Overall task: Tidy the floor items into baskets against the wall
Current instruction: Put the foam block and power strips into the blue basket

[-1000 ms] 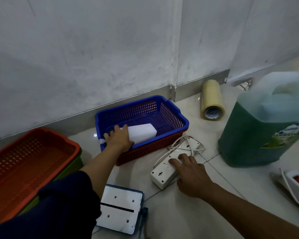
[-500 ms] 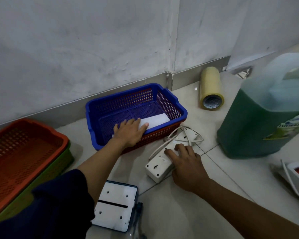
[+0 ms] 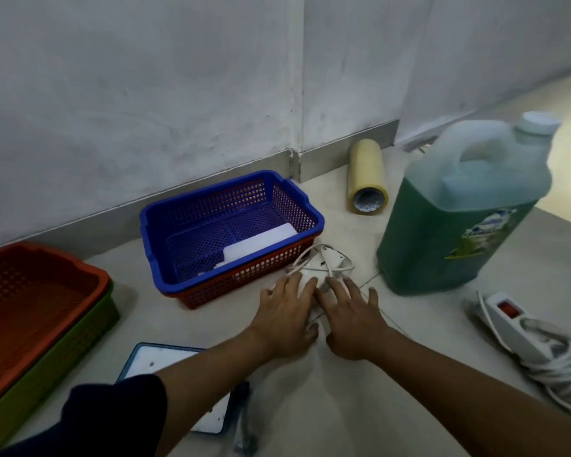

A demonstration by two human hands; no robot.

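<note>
Green jug [image 3: 455,222] label illegible; both hands [image 3: 285,313] cover power strip [image 3: 330,258]

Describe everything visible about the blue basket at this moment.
The blue basket is a rectangular plastic crate with perforated lattice walls and floor and a solid thick rim. It sits nested in a red basket of the same shape, upright on the floor tiles, close to the wall's baseboard. Inside, toward its right near corner, lies a white block. Neither hand touches it.
</note>
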